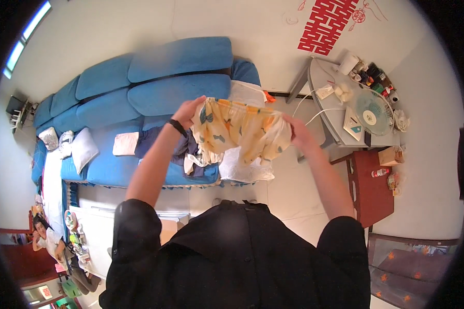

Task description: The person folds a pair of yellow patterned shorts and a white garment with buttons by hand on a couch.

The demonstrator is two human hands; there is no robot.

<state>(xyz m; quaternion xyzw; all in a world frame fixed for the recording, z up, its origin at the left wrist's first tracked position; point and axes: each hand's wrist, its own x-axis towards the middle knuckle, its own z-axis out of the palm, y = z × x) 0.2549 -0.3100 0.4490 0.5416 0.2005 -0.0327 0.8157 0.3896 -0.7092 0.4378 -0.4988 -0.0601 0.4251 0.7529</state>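
Observation:
A pair of cream and yellow patterned shorts hangs stretched out in front of me, its gathered waistband on top. Gripping one end of that waistband is my left hand, with a dark band on the wrist. At the other end my right hand pinches the cloth, its fingertips partly hidden. Behind the shorts, dark clothes lie heaped on the blue sofa. White cloth covers the sofa's right end, and a folded pale pink cloth lies farther left.
Pillows rest on the sofa's left part. To the right stand a grey table with a fan and a reddish-brown cabinet bearing a bottle. A white table is at lower left, with a person seated beyond it.

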